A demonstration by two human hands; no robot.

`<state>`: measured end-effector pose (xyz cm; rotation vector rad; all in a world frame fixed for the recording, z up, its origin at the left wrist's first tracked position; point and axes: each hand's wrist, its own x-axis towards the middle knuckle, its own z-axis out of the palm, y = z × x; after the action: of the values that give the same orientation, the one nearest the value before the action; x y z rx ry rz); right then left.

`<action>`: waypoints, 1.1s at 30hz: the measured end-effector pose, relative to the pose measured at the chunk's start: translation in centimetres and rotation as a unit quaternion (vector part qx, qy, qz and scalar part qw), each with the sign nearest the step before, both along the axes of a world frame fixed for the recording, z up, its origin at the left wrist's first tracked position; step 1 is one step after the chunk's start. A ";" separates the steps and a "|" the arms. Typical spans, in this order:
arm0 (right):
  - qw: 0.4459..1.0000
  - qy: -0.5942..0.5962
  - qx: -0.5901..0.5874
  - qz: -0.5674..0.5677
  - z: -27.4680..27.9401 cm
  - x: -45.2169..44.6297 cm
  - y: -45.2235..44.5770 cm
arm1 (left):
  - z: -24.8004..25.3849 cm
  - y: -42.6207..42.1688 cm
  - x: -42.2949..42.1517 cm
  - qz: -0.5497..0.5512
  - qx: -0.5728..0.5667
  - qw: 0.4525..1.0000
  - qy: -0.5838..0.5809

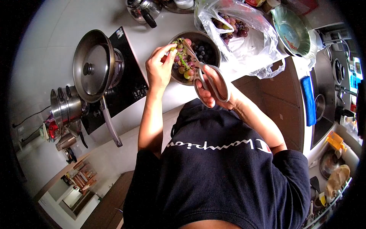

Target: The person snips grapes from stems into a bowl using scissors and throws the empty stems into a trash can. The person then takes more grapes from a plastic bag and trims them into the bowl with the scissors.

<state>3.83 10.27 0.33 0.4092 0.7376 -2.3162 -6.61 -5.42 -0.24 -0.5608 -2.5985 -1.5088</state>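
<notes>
My left hand (160, 65) pinches a bunch of grapes (183, 63) by its green stem, above a dark round bowl (216, 49). The bunch has green and reddish grapes. In my right hand (215, 86) are grey-handled scissors (227, 88), my fingers through the loops. Their blades point into the bowl, beside the stem; whether they touch it I cannot tell. Dark loose grapes (204, 51) lie in the right part of the bowl.
Right of the bowl lies a clear plastic bag (249, 55) with more grapes (232, 28). A green basin (291, 30) stands beyond it. At the left, a lidded pan (93, 66) sits on the black stove (131, 68), its handle towards me. A kettle (143, 9) stands at the back.
</notes>
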 end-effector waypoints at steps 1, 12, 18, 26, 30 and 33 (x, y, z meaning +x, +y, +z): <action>1.000 -0.003 -0.007 -0.005 0.0 0.0 0.0 | -0.1 -0.1 -0.1 0.000 0.000 1.000 0.000; 0.999 0.020 -0.022 -0.023 0.6 -0.4 0.2 | -0.3 -0.3 -0.2 -0.023 0.001 1.000 -0.015; 0.989 0.083 0.124 -0.014 0.5 0.3 0.3 | -1.3 -0.6 -0.4 0.004 0.081 0.995 -0.066; 0.998 0.050 -0.028 0.015 -0.4 0.7 1.4 | -1.8 -1.6 -1.3 -0.029 0.178 0.960 -0.216; 0.997 0.031 -0.071 0.027 -0.8 0.3 1.6 | -1.7 -1.5 -1.4 -0.038 0.208 0.950 -0.230; 0.994 0.056 -0.094 0.018 -0.6 0.0 1.7 | -1.7 -1.5 -1.5 -0.041 0.203 0.950 -0.232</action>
<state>3.80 11.97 -0.28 0.1799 0.5670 -2.3642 -8.08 -6.93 -1.91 -0.2975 -2.4512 -2.3696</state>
